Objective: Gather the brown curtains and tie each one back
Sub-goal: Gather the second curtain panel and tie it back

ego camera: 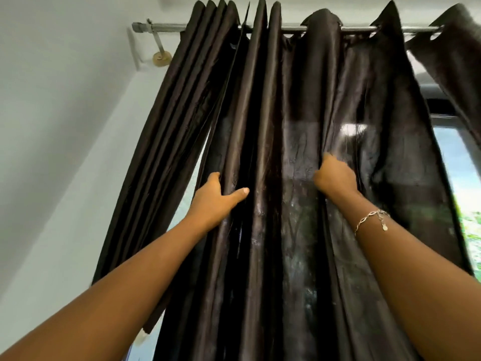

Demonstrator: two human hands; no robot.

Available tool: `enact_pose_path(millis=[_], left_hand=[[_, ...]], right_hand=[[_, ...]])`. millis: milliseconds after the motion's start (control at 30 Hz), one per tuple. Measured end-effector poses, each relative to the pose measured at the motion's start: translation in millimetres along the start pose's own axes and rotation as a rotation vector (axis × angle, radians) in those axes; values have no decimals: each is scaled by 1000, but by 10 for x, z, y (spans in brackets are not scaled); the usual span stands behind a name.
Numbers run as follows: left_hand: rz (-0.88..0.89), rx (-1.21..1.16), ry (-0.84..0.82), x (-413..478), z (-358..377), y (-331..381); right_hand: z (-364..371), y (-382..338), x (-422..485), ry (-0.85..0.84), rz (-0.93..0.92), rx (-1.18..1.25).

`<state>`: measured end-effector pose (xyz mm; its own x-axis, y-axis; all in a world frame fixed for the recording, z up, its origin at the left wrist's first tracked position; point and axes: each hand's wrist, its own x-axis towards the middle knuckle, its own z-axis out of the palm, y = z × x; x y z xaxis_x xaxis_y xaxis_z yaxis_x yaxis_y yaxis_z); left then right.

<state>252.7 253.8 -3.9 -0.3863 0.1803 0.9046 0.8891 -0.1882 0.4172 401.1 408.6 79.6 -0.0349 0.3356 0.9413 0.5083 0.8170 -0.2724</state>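
A dark brown satin curtain (263, 121) hangs from a metal rod (291, 28) and fills the middle of the view. A narrower bunched panel (166, 142) hangs at its left. My left hand (216, 201) grips the curtain's left folds, thumb in front and fingers hidden behind the cloth. My right hand (334, 175), with a bracelet on its wrist, grips a fold further right, its fingers tucked into the fabric. Another brown curtain (458, 66) shows at the top right corner.
A white wall (65, 126) stands to the left, with the rod's bracket (161, 57) fixed near the corner. A window (466, 183) with bright greenery shows at the right, between the curtains.
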Motion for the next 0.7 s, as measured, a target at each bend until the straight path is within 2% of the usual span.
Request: enact_pose_path(millis=[133, 467, 600, 700], left_hand=[[-6, -49, -7, 34, -71, -109], [51, -179, 59, 108, -322, -281], [60, -116, 74, 93, -371, -354], [25, -108, 2, 75, -316, -383]], right_hand=[[161, -392, -8, -79, -101, 44], [494, -1913, -148, -259, -381, 376], [486, -1919, -146, -280, -368, 395], [459, -1707, -102, -253, -310, 379]])
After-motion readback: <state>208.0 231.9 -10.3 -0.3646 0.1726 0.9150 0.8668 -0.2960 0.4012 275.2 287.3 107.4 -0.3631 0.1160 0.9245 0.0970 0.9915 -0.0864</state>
